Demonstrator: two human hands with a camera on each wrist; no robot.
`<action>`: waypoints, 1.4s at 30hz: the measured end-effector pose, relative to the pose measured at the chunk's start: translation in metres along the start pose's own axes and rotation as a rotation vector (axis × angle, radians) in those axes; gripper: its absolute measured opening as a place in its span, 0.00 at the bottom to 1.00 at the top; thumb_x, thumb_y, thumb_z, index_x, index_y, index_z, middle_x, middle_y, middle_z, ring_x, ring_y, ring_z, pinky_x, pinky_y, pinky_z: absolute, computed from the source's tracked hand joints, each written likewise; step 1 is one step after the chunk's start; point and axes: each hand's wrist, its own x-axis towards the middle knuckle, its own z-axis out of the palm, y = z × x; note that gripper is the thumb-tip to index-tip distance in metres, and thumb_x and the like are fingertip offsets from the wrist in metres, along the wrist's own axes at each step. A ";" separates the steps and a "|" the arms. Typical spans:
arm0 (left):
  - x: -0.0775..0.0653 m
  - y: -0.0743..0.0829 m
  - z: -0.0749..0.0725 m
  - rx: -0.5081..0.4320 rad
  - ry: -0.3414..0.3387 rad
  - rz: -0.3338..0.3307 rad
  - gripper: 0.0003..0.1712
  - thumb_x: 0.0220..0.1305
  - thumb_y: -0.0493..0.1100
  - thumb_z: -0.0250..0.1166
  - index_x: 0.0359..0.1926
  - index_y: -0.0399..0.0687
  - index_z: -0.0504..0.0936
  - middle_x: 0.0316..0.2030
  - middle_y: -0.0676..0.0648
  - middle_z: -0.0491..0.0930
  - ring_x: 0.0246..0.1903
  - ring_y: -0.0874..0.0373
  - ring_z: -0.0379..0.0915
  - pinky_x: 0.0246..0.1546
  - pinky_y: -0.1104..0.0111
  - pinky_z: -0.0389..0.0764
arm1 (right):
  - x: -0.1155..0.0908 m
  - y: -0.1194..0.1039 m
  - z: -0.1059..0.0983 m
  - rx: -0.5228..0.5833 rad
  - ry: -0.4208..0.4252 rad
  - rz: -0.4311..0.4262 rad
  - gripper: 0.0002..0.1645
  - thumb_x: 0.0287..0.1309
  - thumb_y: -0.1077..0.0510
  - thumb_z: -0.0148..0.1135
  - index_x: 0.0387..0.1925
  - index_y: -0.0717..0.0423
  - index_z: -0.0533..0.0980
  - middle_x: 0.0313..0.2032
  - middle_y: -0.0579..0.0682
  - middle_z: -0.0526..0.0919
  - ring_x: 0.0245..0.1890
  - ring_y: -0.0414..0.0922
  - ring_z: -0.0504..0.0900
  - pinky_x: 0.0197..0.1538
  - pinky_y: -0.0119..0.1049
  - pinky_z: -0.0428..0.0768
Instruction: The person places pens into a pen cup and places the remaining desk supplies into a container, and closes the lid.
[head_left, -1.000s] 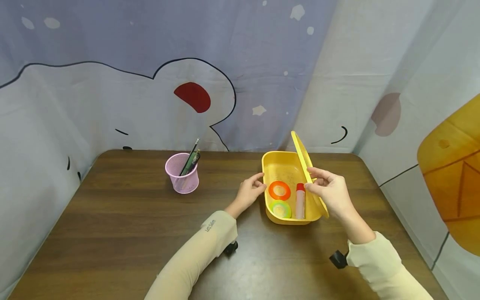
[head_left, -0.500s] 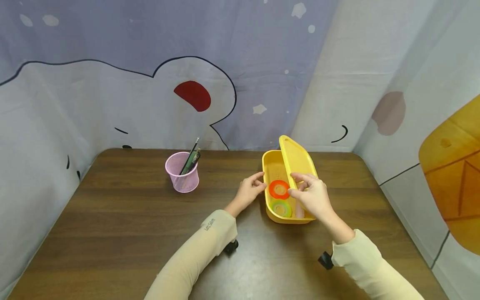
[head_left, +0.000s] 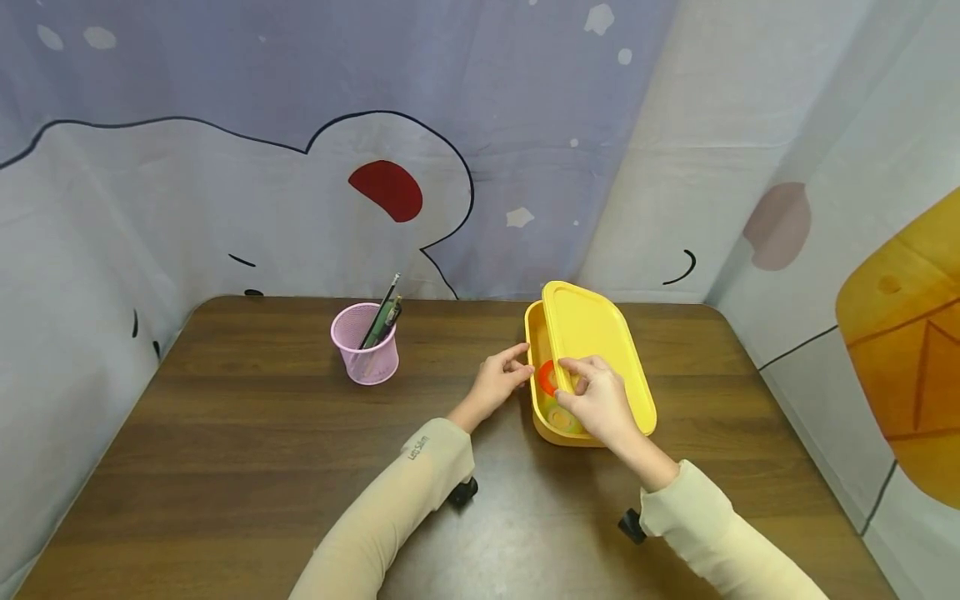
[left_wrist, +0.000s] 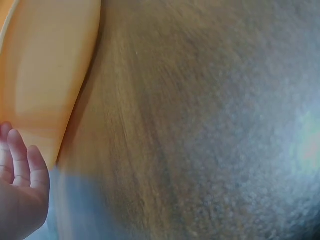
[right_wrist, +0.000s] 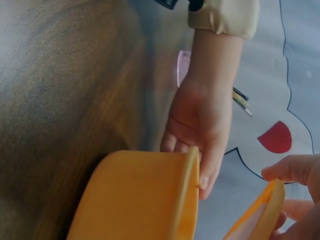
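Note:
A yellow plastic box [head_left: 534,400] stands on the table, its lid [head_left: 600,333] tilted over the right part of the opening. My right hand [head_left: 600,402] pinches the lid's left edge between thumb and fingers, and the right wrist view shows that lid edge [right_wrist: 272,205] apart from the box rim. At the box's left wall, my left hand [head_left: 497,379] holds the rim with thumb and fingertips. Through the remaining gap I see part of an orange-red ring [head_left: 547,378] and a pale green ring [head_left: 561,418]. The lid hides the rest of the inside.
A pink mesh pen cup [head_left: 365,343] with several pencils or pens [head_left: 382,323] stands left of the box, towards the back. Behind the wooden table [head_left: 247,450] hangs a printed curtain [head_left: 300,217].
My right hand has moved left, swinging the lid down from nearly upright to cover most of the box. A red-capped tube inside is now hidden. My left hand has stayed in place.

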 end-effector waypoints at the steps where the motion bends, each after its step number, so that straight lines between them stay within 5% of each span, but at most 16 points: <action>1: 0.000 0.001 0.000 -0.007 -0.004 0.000 0.26 0.57 0.40 0.59 0.58 0.44 0.68 0.30 0.38 0.80 0.24 0.58 0.72 0.26 0.76 0.73 | 0.000 0.000 0.002 -0.006 -0.002 -0.004 0.24 0.35 0.66 0.66 0.42 0.64 0.78 0.33 0.55 0.76 0.21 0.41 0.67 0.21 0.26 0.66; 10: -0.016 0.030 -0.006 -0.095 -0.036 -0.005 0.26 0.58 0.33 0.56 0.59 0.35 0.65 0.34 0.27 0.76 0.34 0.34 0.72 0.40 0.50 0.75 | -0.002 0.000 0.015 -0.073 -0.020 -0.004 0.24 0.34 0.65 0.66 0.42 0.63 0.78 0.32 0.55 0.74 0.20 0.40 0.67 0.21 0.26 0.66; 22: -0.018 0.032 -0.007 -0.102 -0.045 -0.027 0.26 0.59 0.33 0.55 0.60 0.37 0.64 0.34 0.31 0.78 0.34 0.38 0.73 0.41 0.54 0.76 | -0.005 0.004 0.032 -0.178 -0.043 -0.032 0.25 0.34 0.64 0.68 0.42 0.63 0.78 0.32 0.55 0.74 0.22 0.42 0.66 0.25 0.30 0.66; 29: -0.002 0.002 -0.001 -0.066 -0.025 -0.046 0.27 0.59 0.37 0.57 0.60 0.45 0.65 0.32 0.38 0.79 0.30 0.50 0.75 0.35 0.66 0.78 | -0.008 0.004 0.037 -0.221 -0.032 -0.061 0.25 0.34 0.64 0.69 0.42 0.64 0.78 0.32 0.55 0.74 0.23 0.42 0.67 0.25 0.31 0.67; 42: -0.015 0.026 -0.008 -0.109 -0.058 -0.050 0.26 0.59 0.34 0.55 0.60 0.36 0.64 0.36 0.28 0.76 0.37 0.35 0.72 0.41 0.53 0.75 | -0.008 0.008 0.035 -0.139 -0.055 -0.084 0.19 0.37 0.64 0.68 0.38 0.63 0.79 0.29 0.53 0.75 0.19 0.38 0.67 0.22 0.27 0.66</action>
